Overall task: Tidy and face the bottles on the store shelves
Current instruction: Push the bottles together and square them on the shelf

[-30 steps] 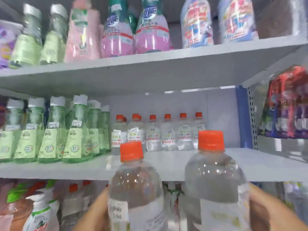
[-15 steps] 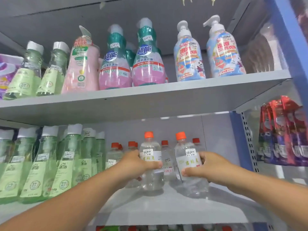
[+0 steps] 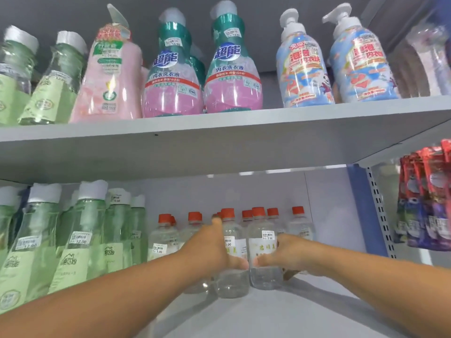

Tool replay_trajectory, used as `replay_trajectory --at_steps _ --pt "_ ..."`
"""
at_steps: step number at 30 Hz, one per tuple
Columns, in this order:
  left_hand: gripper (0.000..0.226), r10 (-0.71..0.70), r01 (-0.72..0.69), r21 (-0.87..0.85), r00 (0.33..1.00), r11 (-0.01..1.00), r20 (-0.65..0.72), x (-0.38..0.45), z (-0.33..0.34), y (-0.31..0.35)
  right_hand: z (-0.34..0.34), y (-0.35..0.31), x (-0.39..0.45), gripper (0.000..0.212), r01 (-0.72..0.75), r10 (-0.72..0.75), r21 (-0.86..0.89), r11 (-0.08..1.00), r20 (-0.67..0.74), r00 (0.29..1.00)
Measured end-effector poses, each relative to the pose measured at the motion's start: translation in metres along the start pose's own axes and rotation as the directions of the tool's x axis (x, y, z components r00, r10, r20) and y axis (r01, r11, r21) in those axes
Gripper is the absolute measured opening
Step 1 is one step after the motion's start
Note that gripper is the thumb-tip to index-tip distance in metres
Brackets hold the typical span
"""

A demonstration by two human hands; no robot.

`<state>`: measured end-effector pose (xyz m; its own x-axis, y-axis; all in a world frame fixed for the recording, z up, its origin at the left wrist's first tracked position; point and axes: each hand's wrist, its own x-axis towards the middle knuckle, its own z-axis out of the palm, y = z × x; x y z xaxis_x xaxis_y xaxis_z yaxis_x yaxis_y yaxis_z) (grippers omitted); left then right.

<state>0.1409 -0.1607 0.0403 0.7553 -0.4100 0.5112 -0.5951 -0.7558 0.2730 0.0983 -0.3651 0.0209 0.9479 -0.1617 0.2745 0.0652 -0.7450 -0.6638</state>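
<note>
Two clear bottles with orange caps stand side by side on the middle shelf (image 3: 305,311). My left hand (image 3: 214,247) grips the left clear bottle (image 3: 230,284), thumb across its front. My right hand (image 3: 285,254) grips the right clear bottle (image 3: 262,240), whose white label and price sticker face me. Both sit right in front of a row of several like orange-capped bottles (image 3: 163,237) at the back of the shelf.
Tall green bottles with white caps (image 3: 80,242) fill the shelf's left side. The upper shelf (image 3: 219,132) carries pink-and-teal detergent bottles (image 3: 231,76) and blue pump bottles (image 3: 305,69). Red and purple packets (image 3: 427,203) hang at the right beyond a blue upright (image 3: 363,211).
Both hands have carried the two clear bottles from close to me up onto the shelf and pushed them deeper, toward the back row. The bottles now stand closer together.
</note>
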Motion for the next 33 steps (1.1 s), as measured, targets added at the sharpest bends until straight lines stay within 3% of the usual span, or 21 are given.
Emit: replay_trajectory --at_steps 6,9,11,16,28,30,33 --pt "0.085 0.06 -0.052 0.228 0.998 0.972 -0.027 0.01 0.01 -0.006 0.01 0.011 0.001 0.029 0.092 -0.089 0.083 0.992 -0.036 0.995" --pt "0.057 0.099 -0.101 0.172 0.995 0.98 0.02 0.015 0.008 -0.009 0.007 0.014 0.003 0.031 0.039 -0.034 0.082 0.996 -0.059 0.998" --pt "0.051 0.1 -0.1 0.119 0.995 0.988 0.005 0.017 0.011 -0.015 0.007 0.015 0.005 0.027 0.025 -0.021 0.065 0.998 -0.072 0.997" --pt "0.075 0.04 -0.029 0.103 0.993 0.994 -0.11 0.018 0.026 -0.019 0.014 0.02 0.011 0.041 0.037 -0.026 0.077 0.996 -0.145 0.989" --pt "0.094 -0.01 0.016 0.051 0.994 0.999 -0.111 0.018 0.023 -0.023 0.023 0.024 0.019 0.048 0.053 -0.044 0.041 0.998 -0.203 0.978" --pt "0.079 0.001 -0.008 -0.043 0.987 0.999 -0.162 0.018 0.004 -0.029 0.023 0.026 0.019 0.05 0.043 -0.038 0.019 0.999 -0.208 0.977" --pt "0.037 -0.101 -0.042 -0.322 0.905 0.946 -0.414 0.017 -0.044 -0.054 0.024 0.026 0.019 0.05 0.047 -0.044 0.007 0.999 -0.203 0.978"
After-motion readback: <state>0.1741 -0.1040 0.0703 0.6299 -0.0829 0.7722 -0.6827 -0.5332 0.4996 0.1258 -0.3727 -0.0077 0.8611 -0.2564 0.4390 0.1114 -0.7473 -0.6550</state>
